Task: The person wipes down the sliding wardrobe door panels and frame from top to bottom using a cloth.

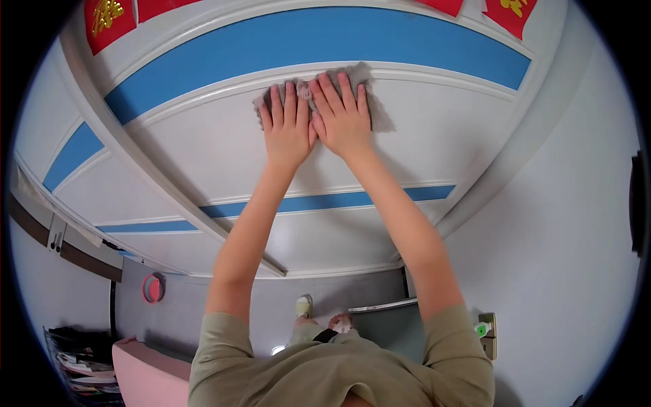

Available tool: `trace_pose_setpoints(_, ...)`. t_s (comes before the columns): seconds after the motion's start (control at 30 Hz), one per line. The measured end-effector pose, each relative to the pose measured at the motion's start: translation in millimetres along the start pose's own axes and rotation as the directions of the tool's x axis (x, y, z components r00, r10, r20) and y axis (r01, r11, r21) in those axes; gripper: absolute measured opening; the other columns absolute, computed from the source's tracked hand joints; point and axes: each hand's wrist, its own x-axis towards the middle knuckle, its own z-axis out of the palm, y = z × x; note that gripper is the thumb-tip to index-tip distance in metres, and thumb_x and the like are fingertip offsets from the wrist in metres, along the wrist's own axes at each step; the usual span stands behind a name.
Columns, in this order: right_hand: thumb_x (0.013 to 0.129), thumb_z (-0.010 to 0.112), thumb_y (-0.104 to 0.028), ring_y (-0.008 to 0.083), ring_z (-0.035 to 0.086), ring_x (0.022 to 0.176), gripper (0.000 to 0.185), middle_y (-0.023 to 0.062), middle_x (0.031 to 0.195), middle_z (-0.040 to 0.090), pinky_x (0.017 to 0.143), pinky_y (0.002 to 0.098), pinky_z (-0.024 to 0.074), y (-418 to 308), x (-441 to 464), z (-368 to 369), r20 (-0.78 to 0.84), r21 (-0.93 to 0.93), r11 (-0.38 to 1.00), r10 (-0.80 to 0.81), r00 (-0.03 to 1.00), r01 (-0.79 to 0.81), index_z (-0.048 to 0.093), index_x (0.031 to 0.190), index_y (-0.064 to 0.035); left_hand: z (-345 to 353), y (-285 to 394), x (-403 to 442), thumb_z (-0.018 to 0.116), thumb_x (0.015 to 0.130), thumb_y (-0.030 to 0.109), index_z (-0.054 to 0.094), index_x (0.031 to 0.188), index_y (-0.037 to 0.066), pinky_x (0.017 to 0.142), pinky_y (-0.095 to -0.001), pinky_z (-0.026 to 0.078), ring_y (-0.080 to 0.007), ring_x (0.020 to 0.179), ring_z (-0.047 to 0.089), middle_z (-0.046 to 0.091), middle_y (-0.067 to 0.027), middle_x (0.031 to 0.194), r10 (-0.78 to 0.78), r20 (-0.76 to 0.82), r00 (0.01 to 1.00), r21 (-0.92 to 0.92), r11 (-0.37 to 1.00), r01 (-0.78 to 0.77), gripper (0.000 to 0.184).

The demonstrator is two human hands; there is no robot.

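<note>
Olive short-sleeved shirt nearest the lens, along the bottom edge. Large white door fills the centre, with a wide blue band near the top and a narrow blue band lower down. Pale wall on the right side; grey floor visible below the door.

Both forearms reach up from the sleeves to the door. Left hand: palm side down, fingers extended and slightly apart, laid flat on a grey cloth. Right hand: same posture, fingers straight and spread, flat on the same cloth. Neither hand is clenched. Thumbs lie side by side; cannot tell whether they touch. Cloth is pressed against the white door just below the wide blue band, its upper part over the moulding. It is bunched between the hands, and a loose corner extends to the right of the right hand.

Pink padded object at lower left, beside a stack of dark items; contents too small to identify. Red paper with gold marking at upper left, another red paper at upper right. Round pink-red object on the floor. Pale yellow shoe below the door.
</note>
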Motion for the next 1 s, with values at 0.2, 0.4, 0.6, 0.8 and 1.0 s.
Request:
trace_pose_setpoints(0.2, 0.081, 0.052, -0.033, 0.0186, 0.030, 0.131, 0.054, -0.0037, 0.142, 0.034, 0.105, 0.0435, 0.0219, -20.7, -96.5, 29.7, 0.207, -0.035, 0.996, -0.077, 0.975, 0.086, 0.042, 0.134, -0.0226, 15.0, -0.4, -113.4, 0.051, 0.082, 0.032, 0.048, 0.123, 0.001, 0.098, -0.0540, 0.028, -0.0400, 0.124, 0.036, 0.042, -0.0192, 0.133, 0.059, 0.224, 0.973, -0.081, 0.996, -0.042, 0.051)
trace_pose_setpoints(0.4, 0.084, 0.049, -0.031, 0.0201, 0.029, 0.132, 0.053, -0.0002, 0.143, 0.034, 0.107, 0.0452, 0.0192, -42.3, -96.0, 32.9, 0.174, 0.020, 0.998, 0.050, 0.984, -0.054, 0.042, 0.134, -0.0175, -4.5, -21.1, -99.6, 0.052, 0.082, 0.029, 0.050, 0.124, 0.007, 0.099, -0.0476, 0.031, -0.0320, 0.124, 0.039, 0.046, -0.0121, 0.131, 0.149, 0.214, 0.966, -0.180, 0.977, -0.111, 0.047)
trace_pose_setpoints(0.6, 0.083, 0.047, -0.030, 0.0224, 0.029, 0.132, 0.055, 0.0039, 0.143, 0.034, 0.106, 0.0455, 0.0202, -70.4, 22.1, 20.2, 0.060, 0.073, 0.997, 0.028, 0.998, -0.032, 0.040, 0.135, -0.0114, -25.3, -74.2, -9.8, 0.045, 0.082, 0.027, 0.046, 0.126, -0.001, 0.100, -0.0531, 0.026, -0.0428, 0.126, 0.032, 0.037, -0.0202, 0.137, 0.039, 0.012, 0.999, -0.062, 0.997, -0.038, 0.052)
trace_pose_setpoints(0.8, 0.085, 0.047, -0.033, 0.0191, 0.029, 0.132, 0.053, -0.0004, 0.143, 0.033, 0.107, 0.0415, 0.0194, -94.3, -16.7, 41.7, 0.244, 0.071, 0.987, -0.155, 0.957, 0.142, 0.041, 0.135, -0.0164, -8.7, -84.8, -90.0, 0.044, 0.084, 0.028, 0.046, 0.123, -0.004, 0.098, -0.0546, 0.028, -0.0453, 0.125, 0.033, 0.038, -0.0251, 0.134, -0.052, 0.070, 0.996, -0.080, 0.995, 0.057, 0.051)
trace_pose_setpoints(1.0, 0.086, 0.048, -0.037, 0.0157, 0.028, 0.133, 0.052, -0.0024, 0.143, 0.034, 0.107, 0.0391, 0.0188, -113.0, -94.8, 61.6, 0.318, 0.047, 0.967, -0.253, 0.914, 0.252, 0.042, 0.135, -0.0185, -4.4, -89.2, -181.6, 0.050, 0.084, 0.032, 0.046, 0.124, -0.002, 0.099, -0.0515, 0.029, -0.0417, 0.126, 0.033, 0.038, -0.0214, 0.136, 0.051, 0.244, 0.969, -0.155, 0.988, -0.013, 0.053)
